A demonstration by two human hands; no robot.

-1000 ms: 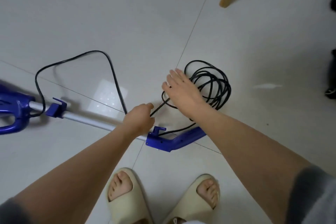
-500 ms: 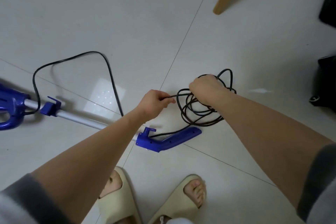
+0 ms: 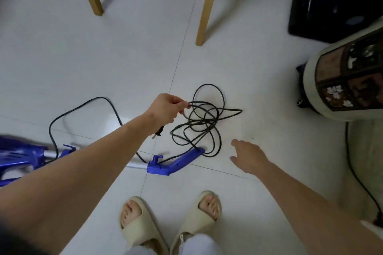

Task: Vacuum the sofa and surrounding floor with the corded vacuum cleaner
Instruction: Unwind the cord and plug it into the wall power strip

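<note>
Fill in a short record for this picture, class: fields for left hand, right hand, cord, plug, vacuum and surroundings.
left hand: left hand pinches a strand of the black cord, raised over the floor
right hand: right hand open, fingers spread, holds nothing
cord: loose tangle on the white tile floor, one end running into the handle
plug: plug hangs below the left hand
vacuum: blue vacuum cleaner lies flat on the floor
surroundings: two wooden legs ahead, beige slippers below

Bright, even indoor light; soft shadows under wooden legs [image 3: 202, 8]; glare patch on floor [image 3: 116, 124]; wide-angle edge distortion; vacuum body [image 3: 18, 157] motion-blurred.
</note>
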